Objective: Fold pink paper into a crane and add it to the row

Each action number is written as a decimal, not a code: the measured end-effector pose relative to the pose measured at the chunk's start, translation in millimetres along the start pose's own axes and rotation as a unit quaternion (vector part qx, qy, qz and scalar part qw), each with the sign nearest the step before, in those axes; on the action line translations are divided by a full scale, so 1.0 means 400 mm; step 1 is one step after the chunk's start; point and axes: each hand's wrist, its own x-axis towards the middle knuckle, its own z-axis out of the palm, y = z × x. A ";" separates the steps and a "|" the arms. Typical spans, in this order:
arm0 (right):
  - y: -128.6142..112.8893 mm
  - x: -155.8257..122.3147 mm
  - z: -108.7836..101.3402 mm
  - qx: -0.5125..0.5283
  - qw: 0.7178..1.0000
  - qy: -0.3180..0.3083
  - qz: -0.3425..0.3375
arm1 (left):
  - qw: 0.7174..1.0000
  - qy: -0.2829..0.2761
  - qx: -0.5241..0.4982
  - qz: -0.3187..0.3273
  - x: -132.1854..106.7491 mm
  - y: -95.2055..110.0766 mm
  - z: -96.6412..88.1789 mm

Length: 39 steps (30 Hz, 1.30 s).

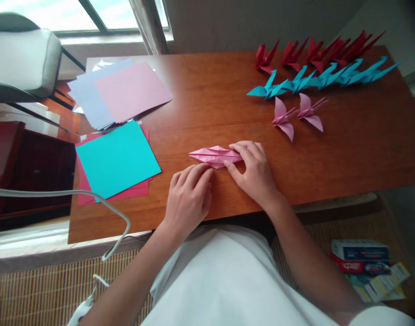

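A pink origami piece (216, 156), folded long and narrow with pointed ends and a crease down its middle, lies flat on the wooden table. My right hand (253, 170) grips its right end, with the index finger at the far edge and the thumb at the near edge. Along the near edge, the fingertips of my left hand (190, 192) touch the paper or lie just beside it. The left fingers are curled together, and the thumb and whatever may be between them are hidden.
Pink paper cranes (282, 118), a row of blue cranes (301, 83) and a row of red cranes (291, 54) stand at the back right. Lilac-pink sheets (132, 90) and turquoise and red sheets (117, 158) lie left. A grey cable (115, 213) hangs over the table's left corner.
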 end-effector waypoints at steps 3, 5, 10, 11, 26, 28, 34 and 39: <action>-0.007 -0.005 -0.001 -0.017 1.000 -0.011 0.000 | 1.000 -0.007 -0.001 0.005 0.004 0.001 0.004; -0.013 -0.010 -0.001 -0.015 1.000 -0.011 -0.002 | 1.000 -0.007 0.002 0.006 0.009 0.003 0.006; -0.016 -0.025 0.004 -0.001 1.000 0.005 -0.011 | 1.000 -0.006 0.007 0.004 0.021 0.009 0.009; -0.015 -0.029 0.004 -0.002 1.000 0.008 -0.013 | 1.000 -0.005 0.006 0.004 0.022 0.009 0.009; -0.021 -0.038 -0.020 0.070 0.997 -0.008 -0.006 | 0.992 0.118 -0.050 0.001 0.017 -0.030 -0.008; -0.027 -0.038 -0.021 0.095 0.995 -0.007 0.019 | 0.988 0.139 -0.068 -0.015 0.020 -0.030 -0.012; -0.026 -0.016 -0.042 0.171 0.980 -0.058 0.084 | 0.986 0.150 -0.068 -0.023 0.023 -0.029 -0.009; 0.001 0.027 -0.054 0.171 0.976 -0.115 0.072 | 0.996 0.055 -0.018 0.071 0.021 -0.032 0.001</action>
